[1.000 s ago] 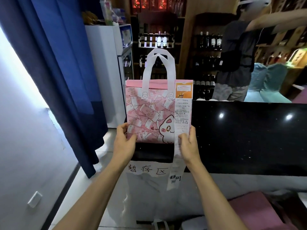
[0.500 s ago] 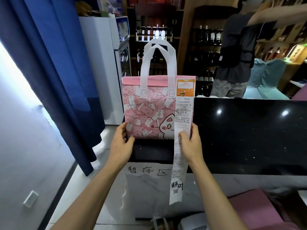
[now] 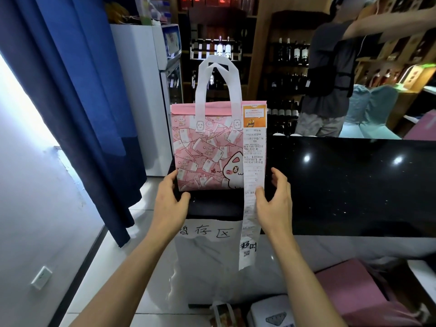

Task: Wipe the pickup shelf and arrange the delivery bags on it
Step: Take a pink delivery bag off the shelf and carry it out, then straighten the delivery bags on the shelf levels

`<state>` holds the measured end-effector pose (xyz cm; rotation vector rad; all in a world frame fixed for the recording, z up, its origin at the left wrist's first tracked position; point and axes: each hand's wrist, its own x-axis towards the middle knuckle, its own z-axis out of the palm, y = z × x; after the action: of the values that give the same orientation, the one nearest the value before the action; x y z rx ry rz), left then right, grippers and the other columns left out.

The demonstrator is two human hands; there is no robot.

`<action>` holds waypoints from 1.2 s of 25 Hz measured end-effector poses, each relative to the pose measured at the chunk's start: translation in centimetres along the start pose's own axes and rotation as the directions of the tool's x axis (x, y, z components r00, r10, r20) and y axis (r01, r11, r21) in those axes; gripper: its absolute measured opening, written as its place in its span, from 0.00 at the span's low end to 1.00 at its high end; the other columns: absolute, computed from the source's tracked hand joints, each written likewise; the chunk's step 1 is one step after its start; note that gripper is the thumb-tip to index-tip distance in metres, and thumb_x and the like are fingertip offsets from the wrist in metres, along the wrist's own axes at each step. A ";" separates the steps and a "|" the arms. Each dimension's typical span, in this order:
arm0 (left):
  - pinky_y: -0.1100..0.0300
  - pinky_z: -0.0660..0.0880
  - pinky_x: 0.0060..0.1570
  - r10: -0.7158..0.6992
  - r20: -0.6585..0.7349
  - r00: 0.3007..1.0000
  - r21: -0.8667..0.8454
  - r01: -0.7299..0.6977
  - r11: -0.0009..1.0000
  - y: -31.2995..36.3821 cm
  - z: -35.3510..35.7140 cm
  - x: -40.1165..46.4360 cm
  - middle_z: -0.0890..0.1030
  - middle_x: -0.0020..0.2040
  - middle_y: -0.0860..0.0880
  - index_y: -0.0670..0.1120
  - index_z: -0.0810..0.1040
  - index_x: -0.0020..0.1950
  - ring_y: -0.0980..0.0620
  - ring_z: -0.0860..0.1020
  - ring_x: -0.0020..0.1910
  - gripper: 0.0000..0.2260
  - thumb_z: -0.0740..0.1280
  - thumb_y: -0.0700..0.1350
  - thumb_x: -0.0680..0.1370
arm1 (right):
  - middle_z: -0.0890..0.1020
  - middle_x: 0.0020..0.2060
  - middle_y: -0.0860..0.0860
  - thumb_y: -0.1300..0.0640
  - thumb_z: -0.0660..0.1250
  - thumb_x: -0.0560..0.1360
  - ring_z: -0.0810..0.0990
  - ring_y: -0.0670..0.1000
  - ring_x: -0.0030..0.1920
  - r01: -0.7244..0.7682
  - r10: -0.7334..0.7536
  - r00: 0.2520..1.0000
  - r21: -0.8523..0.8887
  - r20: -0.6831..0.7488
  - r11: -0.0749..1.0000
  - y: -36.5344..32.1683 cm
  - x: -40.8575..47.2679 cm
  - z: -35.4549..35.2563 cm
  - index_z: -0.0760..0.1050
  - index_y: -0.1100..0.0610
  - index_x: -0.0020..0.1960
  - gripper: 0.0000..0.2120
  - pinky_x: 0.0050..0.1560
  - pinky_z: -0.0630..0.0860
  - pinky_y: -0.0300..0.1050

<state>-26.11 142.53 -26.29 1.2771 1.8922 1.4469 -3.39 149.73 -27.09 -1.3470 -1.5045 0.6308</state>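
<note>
Standing upright on the shelf (image 3: 342, 185), the bag (image 3: 207, 152) sits between both hands: left hand (image 3: 171, 204) flat against its corner, right hand (image 3: 276, 204) spread, gripping nothing.

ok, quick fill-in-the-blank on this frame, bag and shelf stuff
1. The pink bag stands upright on the ___ shelf.
2. Its two looped handles are ___.
3. A long ___ hangs down the bag's front past the shelf edge.
4. The left hand touches the bag's lower ___ corner.

Missing words: black; white; receipt; left.
</note>
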 end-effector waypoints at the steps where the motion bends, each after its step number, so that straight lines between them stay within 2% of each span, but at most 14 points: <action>1: 0.50 0.69 0.71 0.023 -0.005 1.000 0.021 -0.023 1.000 0.2 0.1 -0.3 0.69 0.71 0.53 0.53 0.65 0.75 0.54 0.70 0.69 0.26 0.64 0.40 0.78 | 0.69 0.71 0.46 0.50 0.65 0.78 0.69 0.43 0.67 0.017 -0.017 1.000 -0.012 -0.009 1.000 -0.1 -0.5 -0.2 0.62 0.44 0.74 0.26 0.65 0.68 0.44; 6: 0.59 0.68 0.64 0.154 0.007 0.988 0.166 -0.153 0.974 1.1 -0.2 -2.3 0.72 0.64 0.55 0.54 0.72 0.67 0.57 0.71 0.63 0.18 0.64 0.41 0.78 | 0.73 0.65 0.44 0.51 0.64 0.78 0.71 0.43 0.62 0.131 -0.133 0.991 -0.077 -0.026 0.988 -1.3 -2.8 -0.7 0.67 0.47 0.71 0.22 0.60 0.68 0.41; 9: 0.61 0.68 0.62 0.164 0.023 0.986 0.217 -0.165 0.962 0.9 -1.1 -3.4 0.75 0.62 0.55 0.52 0.76 0.64 0.57 0.72 0.62 0.15 0.64 0.41 0.78 | 0.75 0.62 0.43 0.53 0.64 0.78 0.70 0.43 0.61 0.179 -0.181 0.983 -0.081 -0.013 0.980 -2.1 -3.9 -0.1 0.72 0.48 0.68 0.18 0.62 0.72 0.45; 10: 0.62 0.70 0.62 0.155 0.023 0.988 0.237 -0.156 0.959 0.7 -1.4 -3.8 0.75 0.62 0.55 0.52 0.77 0.63 0.60 0.73 0.60 0.15 0.64 0.42 0.78 | 0.75 0.61 0.44 0.54 0.65 0.78 0.70 0.42 0.61 0.194 -0.195 0.981 -0.072 0.006 0.978 -2.5 -4.3 0.3 0.73 0.49 0.66 0.17 0.63 0.72 0.47; 12: 0.67 0.70 0.59 0.135 0.006 0.991 0.292 -0.131 0.948 0.2 -2.3 -4.9 0.75 0.60 0.57 0.52 0.77 0.62 0.65 0.73 0.55 0.13 0.64 0.43 0.78 | 0.76 0.60 0.44 0.55 0.65 0.78 0.71 0.43 0.62 0.232 -0.229 0.970 -0.043 0.080 0.972 -3.2 -5.4 1.4 0.74 0.50 0.65 0.16 0.65 0.72 0.49; 16: 0.62 0.68 0.56 0.093 -0.065 0.994 0.384 -0.062 0.921 -0.6 -3.8 -7.4 0.74 0.56 0.60 0.54 0.78 0.60 0.59 0.72 0.55 0.11 0.64 0.46 0.78 | 0.75 0.60 0.41 0.53 0.64 0.77 0.72 0.43 0.63 0.298 -0.288 0.918 0.008 0.273 0.955 -4.6 -7.7 3.2 0.74 0.48 0.66 0.17 0.65 0.69 0.44; 19: 0.63 0.70 0.54 -0.013 -0.094 0.996 0.408 0.051 0.911 -1.1 -5.2 -10.4 0.75 0.59 0.58 0.56 0.76 0.61 0.58 0.72 0.56 0.11 0.63 0.48 0.79 | 0.75 0.61 0.42 0.54 0.64 0.78 0.71 0.44 0.64 0.264 -0.260 0.878 0.045 0.402 0.963 -4.7 -9.4 4.0 0.73 0.47 0.67 0.17 0.65 0.69 0.45; 21: 0.60 0.71 0.60 -0.068 -0.159 0.985 0.419 0.129 0.899 -1.5 -6.3 -13.3 0.75 0.63 0.57 0.56 0.75 0.62 0.55 0.73 0.60 0.12 0.63 0.49 0.79 | 0.74 0.62 0.43 0.56 0.65 0.79 0.71 0.46 0.65 0.251 -0.263 0.823 0.094 0.504 0.963 -4.8 -11.1 4.4 0.74 0.47 0.67 0.17 0.65 0.70 0.46; 24: 0.62 0.65 0.61 -0.124 -0.244 0.962 0.433 0.223 0.874 -1.6 -7.4 -17.3 0.74 0.66 0.56 0.56 0.75 0.63 0.54 0.71 0.64 0.12 0.63 0.49 0.79 | 0.75 0.61 0.43 0.55 0.64 0.79 0.72 0.47 0.64 0.256 -0.289 0.750 0.142 0.594 0.956 -4.9 -13.5 5.0 0.73 0.47 0.67 0.16 0.65 0.71 0.49; 28: 0.54 0.69 0.67 -0.232 -0.394 0.889 0.405 0.395 0.825 -1.5 -9.3 -24.3 0.74 0.65 0.56 0.56 0.75 0.64 0.54 0.72 0.65 0.13 0.62 0.48 0.80 | 0.75 0.63 0.46 0.56 0.65 0.80 0.71 0.45 0.64 0.261 -0.348 0.592 0.235 0.727 0.936 -6.1 -18.7 5.7 0.73 0.49 0.68 0.17 0.67 0.72 0.51; 30: 0.50 0.70 0.67 -0.277 -0.470 0.838 0.380 0.476 0.793 -1.6 -10.9 -27.7 0.75 0.63 0.55 0.54 0.75 0.64 0.53 0.73 0.64 0.13 0.62 0.48 0.80 | 0.76 0.63 0.47 0.57 0.65 0.80 0.73 0.46 0.64 0.268 -0.403 0.509 0.305 0.760 0.914 -7.1 -21.6 6.0 0.74 0.50 0.68 0.17 0.67 0.73 0.50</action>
<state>-21.90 113.13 -28.94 0.7219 2.7295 1.0952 -13.94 128.92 -30.16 -0.5639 -2.3289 1.1769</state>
